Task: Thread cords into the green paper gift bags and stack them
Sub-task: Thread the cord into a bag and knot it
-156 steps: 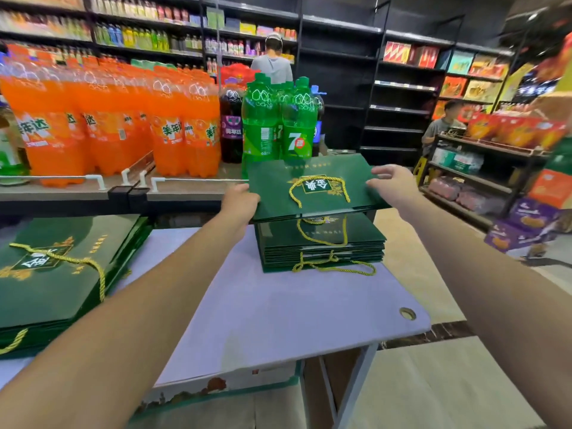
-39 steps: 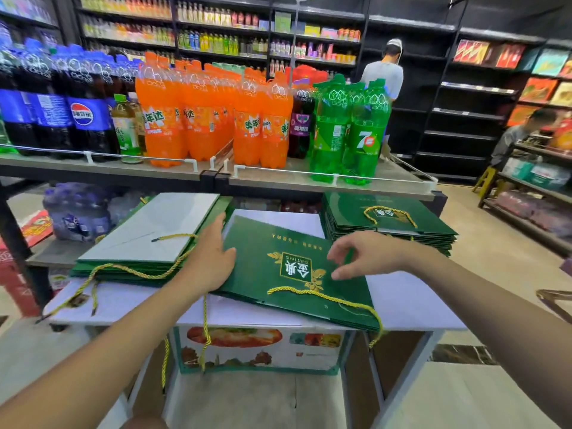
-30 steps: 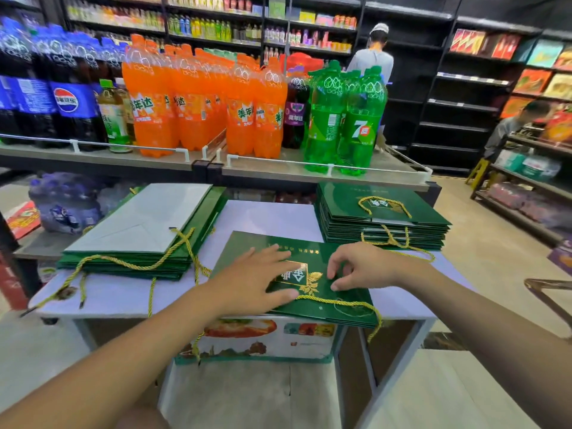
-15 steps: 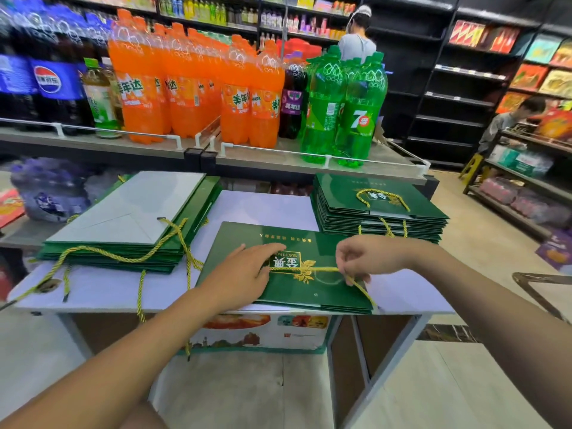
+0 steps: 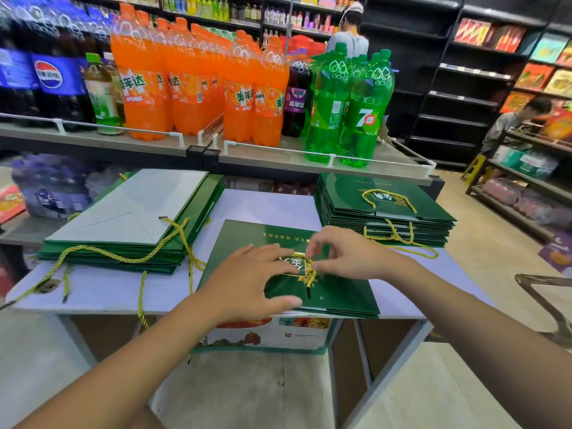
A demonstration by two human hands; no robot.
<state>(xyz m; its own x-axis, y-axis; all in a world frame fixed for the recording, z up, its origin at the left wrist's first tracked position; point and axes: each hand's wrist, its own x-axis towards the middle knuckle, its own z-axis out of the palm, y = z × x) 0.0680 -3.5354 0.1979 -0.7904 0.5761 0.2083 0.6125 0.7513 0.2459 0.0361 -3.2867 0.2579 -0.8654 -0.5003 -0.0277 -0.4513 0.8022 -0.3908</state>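
**Cord pinched over the flat bag**

The green gift bag (image 5: 340, 295) lies flat at the near edge of the white table (image 5: 102, 289), printed face up. A gold cord (image 5: 310, 271) crosses its middle. The right hand (image 5: 346, 258) pinches that cord between curled thumb and forefinger, just above the bag's emblem. The left hand (image 5: 244, 283) rests flat on the bag, its fingers straight and spread, with the fingertips touching the cord. A corded stack (image 5: 349, 196) sits behind to the right, and a loose pile (image 5: 133, 205) to the left. Soda bottles (image 5: 198, 88) line the shelf beyond.
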